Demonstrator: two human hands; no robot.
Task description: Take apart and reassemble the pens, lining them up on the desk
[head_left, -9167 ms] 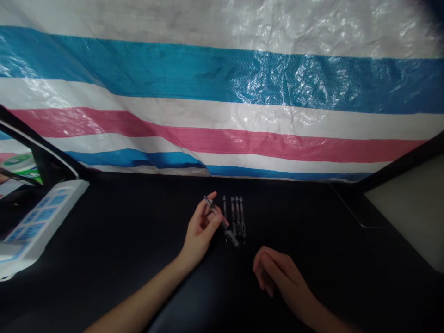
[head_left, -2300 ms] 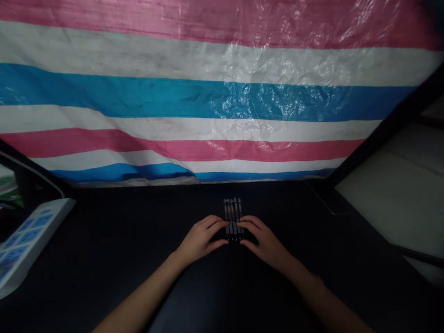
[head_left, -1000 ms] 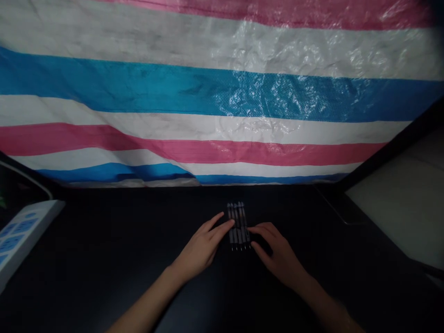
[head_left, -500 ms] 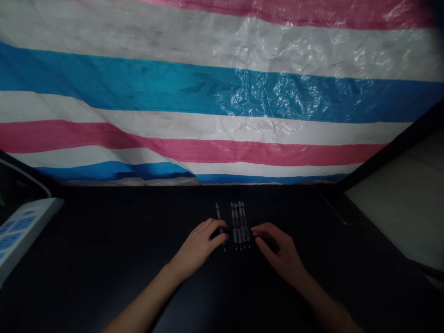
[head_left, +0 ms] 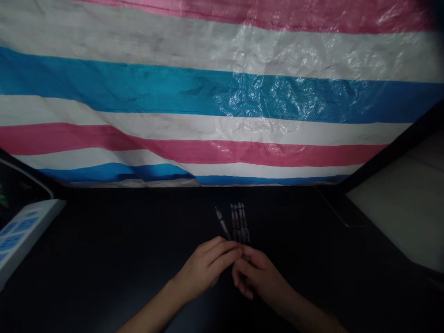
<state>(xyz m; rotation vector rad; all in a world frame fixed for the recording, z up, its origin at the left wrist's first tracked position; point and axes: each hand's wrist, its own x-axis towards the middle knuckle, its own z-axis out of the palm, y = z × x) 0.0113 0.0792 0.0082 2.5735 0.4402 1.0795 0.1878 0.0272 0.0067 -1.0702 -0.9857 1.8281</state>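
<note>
My left hand [head_left: 204, 267] is closed on a slim pen [head_left: 222, 224], whose clear upper part slants up and left from under the fingers. My right hand [head_left: 258, 274] meets the left fingertips at the pen's lower end, thumb and forefinger pinched there and the other fingers curled. That lower end is hidden by the fingers. Just beyond the hands, several similar pens [head_left: 238, 216] lie side by side on the black table [head_left: 138, 240]. The fingers cover the near ends of this row.
A white power strip with blue sockets [head_left: 26, 229] sits at the left edge. Behind the table hangs a striped plastic sheet [head_left: 222, 92] in red, white and blue. A dark frame bar [head_left: 391, 150] slopes at the right, beside a pale surface [head_left: 405, 208]. The light is dim.
My right hand has moved left from beside the row and now touches my left hand. The left hand has shifted nearer and right, and its pen leans more.
</note>
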